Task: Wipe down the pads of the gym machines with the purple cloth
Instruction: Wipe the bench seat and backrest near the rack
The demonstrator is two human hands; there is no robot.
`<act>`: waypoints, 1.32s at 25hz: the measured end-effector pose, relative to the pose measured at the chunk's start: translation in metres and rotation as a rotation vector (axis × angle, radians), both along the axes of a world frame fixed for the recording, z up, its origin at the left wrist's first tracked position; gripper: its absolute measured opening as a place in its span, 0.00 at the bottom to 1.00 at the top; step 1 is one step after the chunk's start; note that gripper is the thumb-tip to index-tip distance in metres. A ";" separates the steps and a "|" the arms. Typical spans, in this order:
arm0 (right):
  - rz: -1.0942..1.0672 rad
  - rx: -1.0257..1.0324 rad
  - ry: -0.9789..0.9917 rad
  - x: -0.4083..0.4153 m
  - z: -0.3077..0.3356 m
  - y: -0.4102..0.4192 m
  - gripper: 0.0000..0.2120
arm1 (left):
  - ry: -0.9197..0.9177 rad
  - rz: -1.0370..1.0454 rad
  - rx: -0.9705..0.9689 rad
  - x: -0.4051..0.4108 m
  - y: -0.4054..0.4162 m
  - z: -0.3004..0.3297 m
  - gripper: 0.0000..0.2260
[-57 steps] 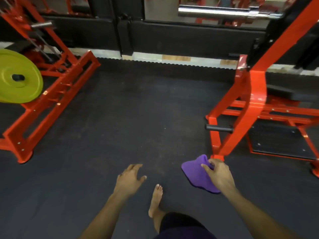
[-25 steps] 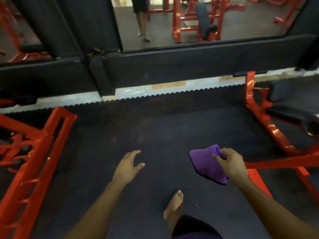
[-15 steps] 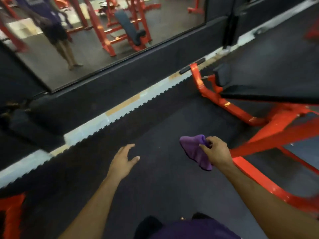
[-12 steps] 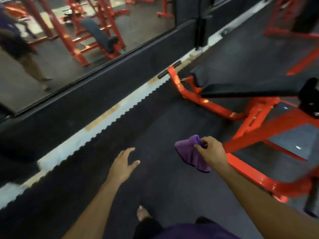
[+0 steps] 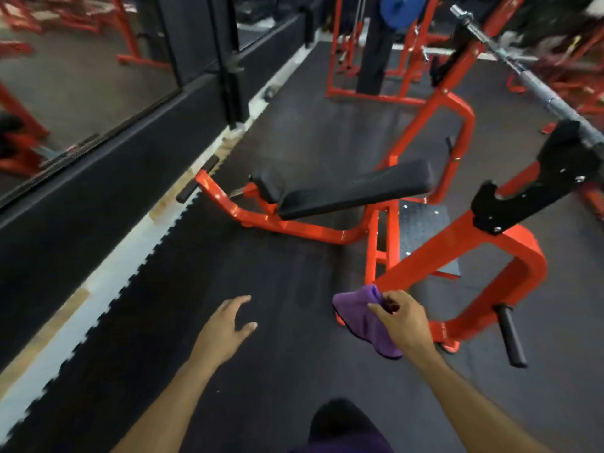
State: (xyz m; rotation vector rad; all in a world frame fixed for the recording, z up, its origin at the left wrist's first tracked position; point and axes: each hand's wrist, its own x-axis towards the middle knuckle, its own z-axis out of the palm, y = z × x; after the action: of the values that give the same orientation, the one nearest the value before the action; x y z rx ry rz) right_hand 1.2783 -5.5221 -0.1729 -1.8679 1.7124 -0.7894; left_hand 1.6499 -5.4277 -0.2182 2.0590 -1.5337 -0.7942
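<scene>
The purple cloth (image 5: 364, 318) hangs bunched from the right hand (image 5: 403, 322), pinched at its upper edge between thumb and curled fingers, its loose end drooping below the knuckles and clear of the floor. Beyond that hand and a little to its left lies the long black back pad (image 5: 356, 191) of a bench, sloping up to the right, with the smaller seat pad (image 5: 266, 184) touching its lower left end; both sit on a red frame (image 5: 294, 227) well apart from the cloth. Directly past the right hand a thick red upright (image 5: 457, 250) of the same machine rises to the right, carrying a black bar cradle (image 5: 539, 188) with a steel barbell (image 5: 523, 67) resting in it. A black peg (image 5: 511, 335) juts from the frame base just to the right of the hand. The left hand (image 5: 225, 328) holds nothing, fingers relaxed and spread, thumb out, hovering over the dark rubber floor (image 5: 228, 256). To the left of that hand runs a pale floor strip (image 5: 108, 282) along a mirrored wall (image 5: 81, 76). Far ahead stand more red machines and a blue weight plate (image 5: 400, 9).
</scene>
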 end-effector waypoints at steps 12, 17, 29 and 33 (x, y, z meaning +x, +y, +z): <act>-0.212 0.119 -0.172 0.131 -0.037 -0.113 0.12 | 0.008 -0.202 0.062 0.141 -0.183 -0.012 0.29; -0.193 0.210 -0.211 0.221 -0.050 -0.217 0.12 | -0.101 -0.118 0.086 0.249 -0.250 0.002 0.31; -0.179 0.359 -0.239 0.386 -0.041 -0.418 0.12 | -0.007 -0.030 0.296 0.392 -0.398 -0.063 0.29; -0.294 0.405 -0.266 0.420 -0.021 -0.462 0.10 | -0.079 -0.148 0.335 0.444 -0.486 -0.080 0.29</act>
State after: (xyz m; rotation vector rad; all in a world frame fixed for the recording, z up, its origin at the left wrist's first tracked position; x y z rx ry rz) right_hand 1.6979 -5.9842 -0.1942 -1.2065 1.8299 -0.6971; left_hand 2.0938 -5.9133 -0.2978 2.2525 -1.7074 -1.1017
